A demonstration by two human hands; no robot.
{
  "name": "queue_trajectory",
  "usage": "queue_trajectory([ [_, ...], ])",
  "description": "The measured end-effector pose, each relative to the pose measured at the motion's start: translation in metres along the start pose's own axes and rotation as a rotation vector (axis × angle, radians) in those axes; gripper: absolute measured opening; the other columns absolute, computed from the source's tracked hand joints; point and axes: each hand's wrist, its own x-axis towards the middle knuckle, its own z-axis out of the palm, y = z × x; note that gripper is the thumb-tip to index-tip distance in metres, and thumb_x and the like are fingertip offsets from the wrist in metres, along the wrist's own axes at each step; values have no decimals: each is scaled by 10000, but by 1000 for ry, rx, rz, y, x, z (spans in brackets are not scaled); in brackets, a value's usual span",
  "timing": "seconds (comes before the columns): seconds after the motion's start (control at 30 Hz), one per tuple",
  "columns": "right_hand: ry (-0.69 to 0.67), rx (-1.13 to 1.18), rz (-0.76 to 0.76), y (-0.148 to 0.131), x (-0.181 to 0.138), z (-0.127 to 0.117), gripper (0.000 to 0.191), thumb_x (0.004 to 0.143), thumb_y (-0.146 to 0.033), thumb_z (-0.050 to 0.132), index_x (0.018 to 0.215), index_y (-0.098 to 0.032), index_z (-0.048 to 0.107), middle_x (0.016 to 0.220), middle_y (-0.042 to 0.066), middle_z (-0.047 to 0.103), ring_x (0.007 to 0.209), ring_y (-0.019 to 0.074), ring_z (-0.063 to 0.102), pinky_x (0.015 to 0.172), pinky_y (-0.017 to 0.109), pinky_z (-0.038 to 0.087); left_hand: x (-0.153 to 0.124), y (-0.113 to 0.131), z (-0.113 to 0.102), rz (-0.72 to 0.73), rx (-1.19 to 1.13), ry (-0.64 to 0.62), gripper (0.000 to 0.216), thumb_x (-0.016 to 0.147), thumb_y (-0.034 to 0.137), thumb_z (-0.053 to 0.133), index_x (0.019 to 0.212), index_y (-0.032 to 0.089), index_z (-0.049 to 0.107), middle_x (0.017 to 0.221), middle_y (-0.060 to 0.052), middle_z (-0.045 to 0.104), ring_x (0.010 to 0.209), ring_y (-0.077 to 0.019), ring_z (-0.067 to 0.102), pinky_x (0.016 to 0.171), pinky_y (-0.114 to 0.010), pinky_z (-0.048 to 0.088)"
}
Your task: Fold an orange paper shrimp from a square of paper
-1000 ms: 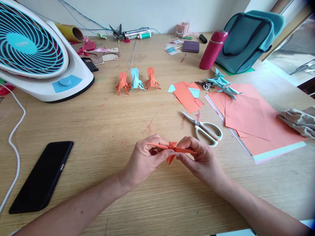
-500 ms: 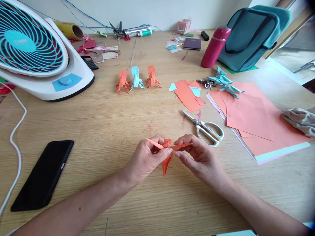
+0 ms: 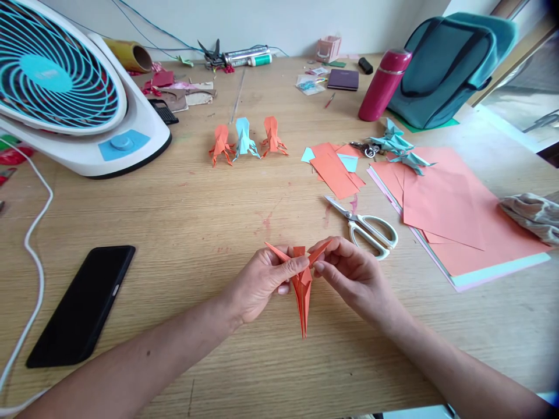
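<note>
An orange origami figure (image 3: 302,291) is held above the table between both hands, its long split points hanging down and two thin arms spreading up to either side. My left hand (image 3: 262,282) is closed on its middle, the thumb pressed across the front. The thumb and fingertips of my right hand (image 3: 353,276) pinch the right arm of the paper. White-handled scissors (image 3: 371,230) lie partly open just beyond my right hand. Farther back stand a blue folded paper figure (image 3: 243,138) and two orange ones, one on each side of it.
Orange paper strips (image 3: 336,171) lie beyond the scissors. On the right are orange sheets (image 3: 454,209), blue origami figures (image 3: 402,145), a red bottle (image 3: 384,84) and a teal bag (image 3: 445,70). A black phone (image 3: 82,305) and a white fan (image 3: 126,134) occupy the left.
The origami figure has tilted, so its long lower points show more and reach farther down. Its right arm has swung upward with my right hand's fingers. The view has shifted slightly.
</note>
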Motion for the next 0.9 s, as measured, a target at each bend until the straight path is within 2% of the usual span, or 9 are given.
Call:
queue_trajectory([
  [0.17, 12, 50, 37, -4, 1, 0, 30, 950, -238, 673, 971, -219, 662, 850, -10, 627, 730, 88, 557, 690, 216, 480, 0, 0, 0, -32, -83, -39, 363, 762, 432, 846, 739, 117, 668, 636, 49, 436, 556, -44, 301, 417, -136, 232],
  [0.37, -2, -6, 66, -4, -1, -1, 82, 960, -304, 652, 959, -223, 637, 852, 9, 618, 768, 140, 556, 714, 290, 467, 1, -3, -1, -68, -75, -24, 381, 771, 454, 838, 721, 125, 652, 601, 66, 379, 537, -43, 259, 403, -129, 220],
  [0.57, -20, -82, 79, -5, -1, -1, 121, 967, -339, 625, 933, -223, 623, 818, 9, 586, 748, 158, 544, 736, 325, 488, 0, -6, -1, -31, -20, -14, 413, 774, 508, 817, 729, 130, 657, 632, 56, 409, 541, -43, 266, 399, -138, 204],
  [0.67, -14, -103, 81, -4, -1, -1, 141, 966, -348, 620, 911, -218, 617, 816, 12, 586, 785, 168, 565, 745, 326, 496, 0, -5, 0, -15, 13, -7, 375, 760, 476, 836, 762, 131, 689, 655, 52, 417, 548, -43, 269, 402, -142, 200],
  [0.8, -5, -108, 89, -2, -1, -1, 145, 964, -347, 618, 910, -212, 613, 825, 14, 596, 807, 172, 581, 755, 330, 503, 0, -4, 1, -11, 93, 35, 360, 772, 470, 820, 819, 130, 711, 673, 44, 438, 549, -45, 265, 409, -154, 185],
  [0.9, 2, -109, 95, -3, 0, -1, 131, 962, -333, 618, 914, -211, 615, 827, 11, 603, 808, 168, 582, 756, 325, 499, -1, -4, 1, -8, 158, 76, 351, 770, 462, 815, 795, 144, 672, 637, 59, 400, 527, -49, 252, 416, -170, 171],
])
